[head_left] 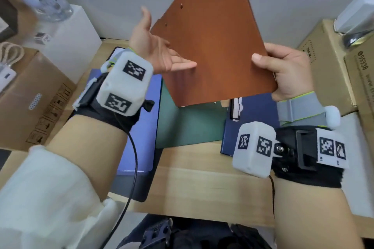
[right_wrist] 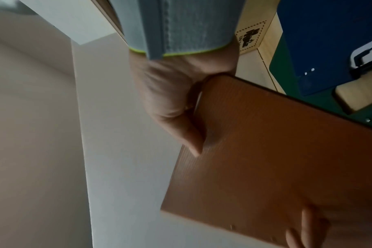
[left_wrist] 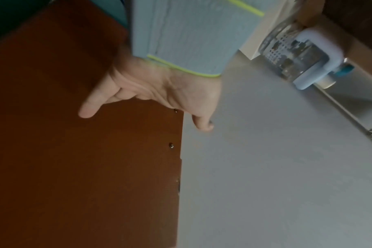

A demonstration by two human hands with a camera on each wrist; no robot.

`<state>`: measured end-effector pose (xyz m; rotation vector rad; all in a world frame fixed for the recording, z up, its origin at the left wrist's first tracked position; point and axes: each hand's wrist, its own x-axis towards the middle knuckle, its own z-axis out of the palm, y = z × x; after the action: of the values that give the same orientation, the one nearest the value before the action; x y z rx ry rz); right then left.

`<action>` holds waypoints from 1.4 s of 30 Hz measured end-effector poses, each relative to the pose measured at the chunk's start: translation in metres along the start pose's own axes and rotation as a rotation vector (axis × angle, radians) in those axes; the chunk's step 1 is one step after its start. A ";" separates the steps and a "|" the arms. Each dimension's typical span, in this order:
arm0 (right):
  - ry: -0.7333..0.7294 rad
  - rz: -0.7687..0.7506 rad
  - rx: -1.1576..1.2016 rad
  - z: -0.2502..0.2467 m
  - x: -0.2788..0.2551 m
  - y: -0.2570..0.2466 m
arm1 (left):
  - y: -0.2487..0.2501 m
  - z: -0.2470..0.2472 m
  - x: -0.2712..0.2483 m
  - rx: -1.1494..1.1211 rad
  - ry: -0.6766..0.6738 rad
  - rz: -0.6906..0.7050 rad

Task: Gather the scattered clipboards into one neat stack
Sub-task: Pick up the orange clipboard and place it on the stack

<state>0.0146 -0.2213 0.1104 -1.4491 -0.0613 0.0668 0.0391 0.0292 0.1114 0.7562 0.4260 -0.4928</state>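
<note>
The task looks to be in its middle part. A brown clipboard (head_left: 210, 46) is lifted in the air above the wooden table (head_left: 202, 184), tilted, with its plain back side toward the head camera. Three other clipboards lie on the table: a light blue clipboard (head_left: 145, 127) at the left, a green clipboard (head_left: 188, 125) in the middle and a dark blue clipboard (head_left: 257, 111) at the right. They overlap only at their edges, so I judge that no neat stack exists yet and all four must be brought together.

The right hand (head_left: 287, 73) grips the near right corner of the brown clipboard, thumb on the back side and fingers behind it. The left hand (head_left: 157, 50) is spread with straight fingers; its fingertips touch the left part of the board and steady it, without gripping. The board is between both hands.
</note>
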 end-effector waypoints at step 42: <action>-0.173 0.809 -0.406 0.201 -0.005 0.171 | -0.013 -0.272 -0.043 1.084 1.119 -0.023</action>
<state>-0.0084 -0.0019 -0.0347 -1.7901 0.3949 0.8827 -0.0540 0.2321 -0.0510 2.0919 1.2391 -0.2454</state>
